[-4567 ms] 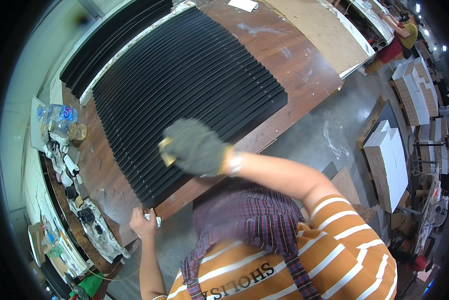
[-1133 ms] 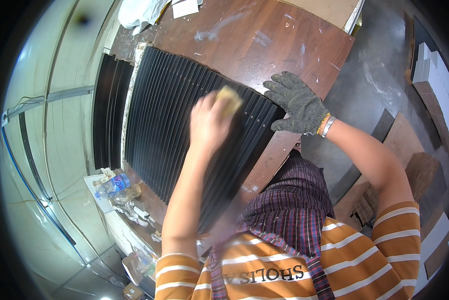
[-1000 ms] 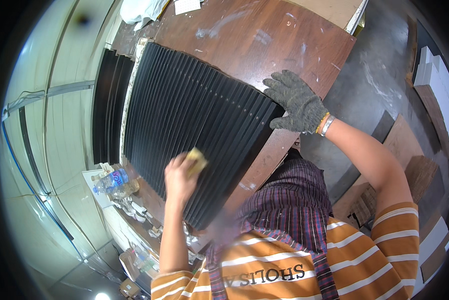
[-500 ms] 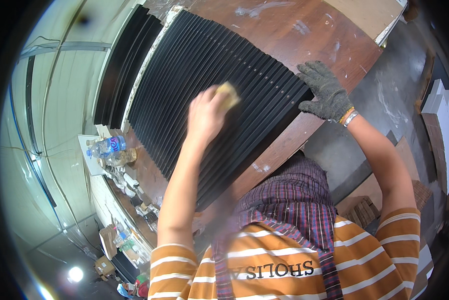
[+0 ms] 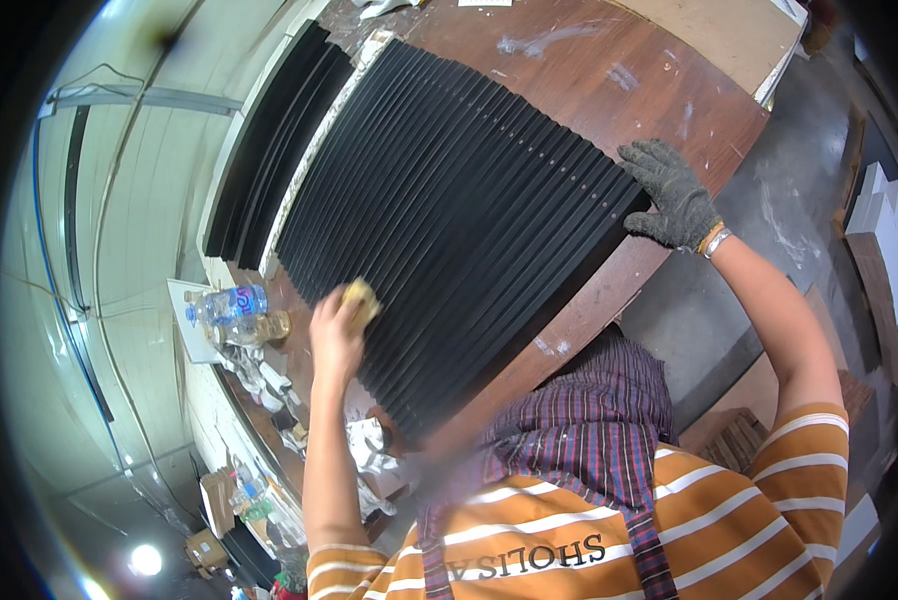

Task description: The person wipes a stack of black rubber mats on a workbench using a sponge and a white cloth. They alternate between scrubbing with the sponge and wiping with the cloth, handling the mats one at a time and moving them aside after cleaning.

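A broad row of long black strips (image 5: 449, 210) lies side by side on a brown wooden table, with small dots near their right ends. My bare left hand (image 5: 335, 325) is closed on a yellow sponge (image 5: 362, 300); it touches the strips near their left ends. On my right hand (image 5: 674, 195) is a dark grey knitted glove. Its fingers are stretched out against the right ends of the nearest strips, and it holds nothing.
Another stack of black strips (image 5: 269, 140) lies beyond a whitish bar (image 5: 324, 140). Plastic bottles (image 5: 234, 303) and crumpled white scraps (image 5: 259, 378) are at the left. A board (image 5: 714, 35) lies on the table's far right corner. White-topped panels (image 5: 884, 250) are stacked at the right.
My left hand has slid the sponge toward the left and nearer to me, from the strips' middle to their left ends. The right hand stays at their right ends.
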A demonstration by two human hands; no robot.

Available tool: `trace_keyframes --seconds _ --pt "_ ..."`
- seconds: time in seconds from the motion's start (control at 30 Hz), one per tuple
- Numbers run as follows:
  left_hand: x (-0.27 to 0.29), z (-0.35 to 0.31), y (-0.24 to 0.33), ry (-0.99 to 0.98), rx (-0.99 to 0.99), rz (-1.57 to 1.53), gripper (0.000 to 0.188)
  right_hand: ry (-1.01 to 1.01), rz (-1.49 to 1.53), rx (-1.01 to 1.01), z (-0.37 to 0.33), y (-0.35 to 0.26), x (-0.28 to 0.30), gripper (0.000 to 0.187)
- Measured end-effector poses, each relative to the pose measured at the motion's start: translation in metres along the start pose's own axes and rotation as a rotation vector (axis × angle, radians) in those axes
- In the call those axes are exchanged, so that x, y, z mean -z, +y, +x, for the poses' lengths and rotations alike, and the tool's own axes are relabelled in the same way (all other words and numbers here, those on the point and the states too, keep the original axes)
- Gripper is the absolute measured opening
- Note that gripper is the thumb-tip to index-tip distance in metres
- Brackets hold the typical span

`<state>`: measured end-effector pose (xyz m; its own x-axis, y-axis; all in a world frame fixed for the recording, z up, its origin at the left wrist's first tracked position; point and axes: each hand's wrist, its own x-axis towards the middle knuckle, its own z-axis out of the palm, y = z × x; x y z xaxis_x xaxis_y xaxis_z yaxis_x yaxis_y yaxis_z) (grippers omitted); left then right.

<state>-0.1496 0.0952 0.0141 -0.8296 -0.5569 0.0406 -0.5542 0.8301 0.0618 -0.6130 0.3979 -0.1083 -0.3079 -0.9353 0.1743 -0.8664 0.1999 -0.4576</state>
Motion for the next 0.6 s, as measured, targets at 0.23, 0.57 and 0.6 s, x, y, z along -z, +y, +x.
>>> trace_keyframes --seconds 0.23,0.57,0.6 --pt "-0.052 0.284 0.182 0.085 -0.389 -0.305 0.04 0.038 0.021 -0.006 -0.002 0.001 -0.001 0.081" --pt "-0.069 0.19 0.103 -0.062 -0.383 -0.261 0.045 0.098 0.034 0.046 -0.003 0.007 -0.008 0.078" --pt "-0.064 0.154 0.074 -0.073 -0.364 -0.26 0.045 0.094 0.027 0.051 -0.003 0.007 -0.008 0.079"
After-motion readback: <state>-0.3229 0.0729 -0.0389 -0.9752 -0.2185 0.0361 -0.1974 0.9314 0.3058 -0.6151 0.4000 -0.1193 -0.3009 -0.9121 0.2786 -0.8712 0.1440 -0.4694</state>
